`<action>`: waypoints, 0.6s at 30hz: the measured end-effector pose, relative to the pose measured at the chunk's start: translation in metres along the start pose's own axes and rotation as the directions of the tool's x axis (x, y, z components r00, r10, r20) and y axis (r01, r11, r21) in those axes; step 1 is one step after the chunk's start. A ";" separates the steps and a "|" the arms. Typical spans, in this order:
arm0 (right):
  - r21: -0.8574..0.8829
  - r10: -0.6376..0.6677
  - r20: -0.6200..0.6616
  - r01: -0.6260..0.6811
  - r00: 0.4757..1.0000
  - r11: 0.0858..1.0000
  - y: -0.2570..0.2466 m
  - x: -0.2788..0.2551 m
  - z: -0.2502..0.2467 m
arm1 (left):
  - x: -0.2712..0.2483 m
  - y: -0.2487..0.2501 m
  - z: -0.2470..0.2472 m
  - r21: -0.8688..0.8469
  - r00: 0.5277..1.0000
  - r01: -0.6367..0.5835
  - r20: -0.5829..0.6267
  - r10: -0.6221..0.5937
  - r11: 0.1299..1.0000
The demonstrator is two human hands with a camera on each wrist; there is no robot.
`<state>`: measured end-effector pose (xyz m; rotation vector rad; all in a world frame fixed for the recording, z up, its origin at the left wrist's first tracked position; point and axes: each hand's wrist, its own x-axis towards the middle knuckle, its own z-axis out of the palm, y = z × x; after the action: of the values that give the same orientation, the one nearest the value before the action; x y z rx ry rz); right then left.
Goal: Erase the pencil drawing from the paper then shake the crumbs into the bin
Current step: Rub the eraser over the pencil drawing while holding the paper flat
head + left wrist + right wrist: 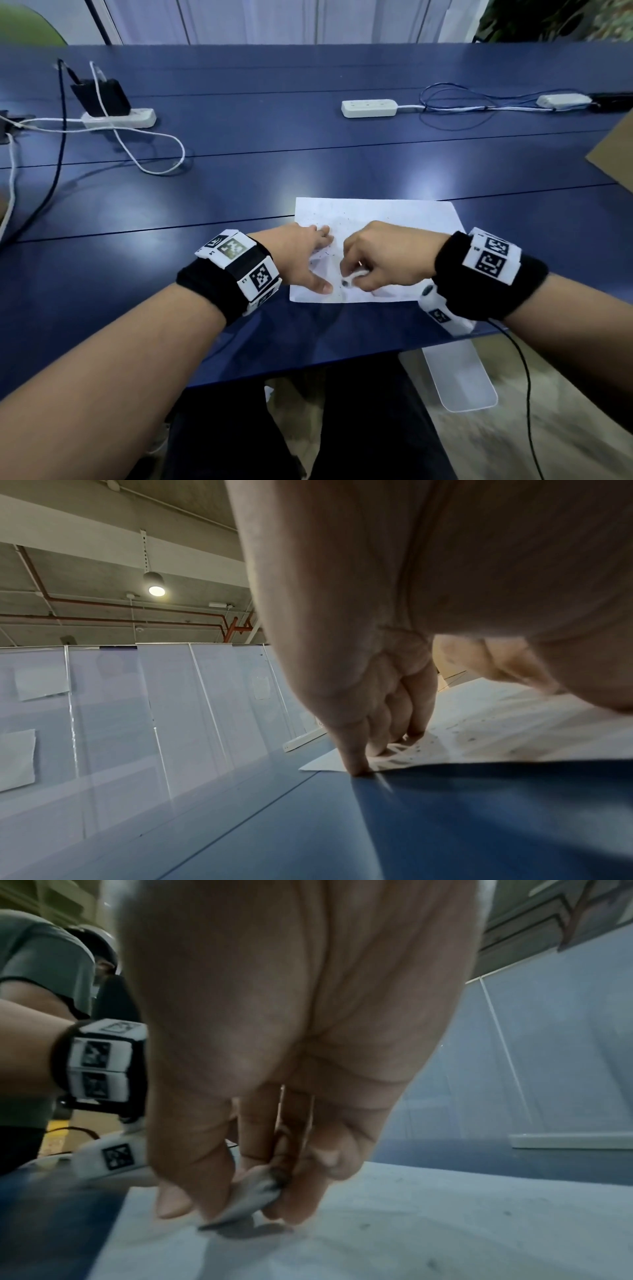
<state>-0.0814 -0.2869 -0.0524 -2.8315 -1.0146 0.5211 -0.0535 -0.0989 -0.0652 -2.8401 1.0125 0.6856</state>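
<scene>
A white sheet of paper (394, 219) lies on the blue table (239, 171) near its front edge, speckled with dark eraser crumbs (342, 222). My left hand (308, 257) lies flat on the paper's left side with fingers spread, holding it down; its fingertips (356, 767) press at the paper's edge (479, 737). My right hand (376, 263) pinches a white eraser (352, 277) with a dark smudged tip and presses it on the paper beside the left thumb. In the right wrist view the eraser (246, 1196) sits between thumb and fingers, touching the paper (411, 1231).
A white bin (459, 377) stands on the floor below the table's front edge, to my right. Two white power strips (120, 118) (369, 108) with cables lie at the back. A cardboard piece (613, 154) juts in at the right edge.
</scene>
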 end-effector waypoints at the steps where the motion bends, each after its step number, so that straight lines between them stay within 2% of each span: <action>1: -0.007 0.031 -0.021 -0.032 0.999 0.999 0.004 0.005 -0.002 | 0.000 0.000 0.000 0.007 1.000 0.002 -0.001 -0.002 1.000; 4: 0.004 0.192 -0.131 -0.194 0.973 0.981 0.024 0.022 -0.011 | -0.001 0.000 0.000 0.006 1.000 0.015 -0.006 -0.014 1.000; 7: 0.005 0.298 -0.155 -0.301 0.942 0.954 0.034 0.031 -0.019 | -0.002 -0.001 0.001 0.004 1.000 0.021 -0.001 -0.021 1.000; 10: 0.051 0.311 -0.162 -0.307 0.937 0.950 0.033 0.029 -0.020 | -0.004 -0.001 -0.001 -0.002 1.000 0.016 -0.007 -0.016 1.000; 15: 0.124 0.321 -0.268 -0.298 0.908 0.946 0.032 0.001 -0.016 | -0.021 -0.009 0.001 -0.034 1.000 0.024 -0.016 -0.025 0.999; 18: 0.129 0.349 -0.247 -0.326 0.904 0.937 0.029 -0.015 -0.010 | -0.031 -0.017 0.003 -0.026 0.999 0.032 0.001 -0.032 0.999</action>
<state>-0.0716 -0.3185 -0.0442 -2.9064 -0.4447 0.1879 -0.0659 -0.0670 -0.0562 -2.8712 0.9628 0.7020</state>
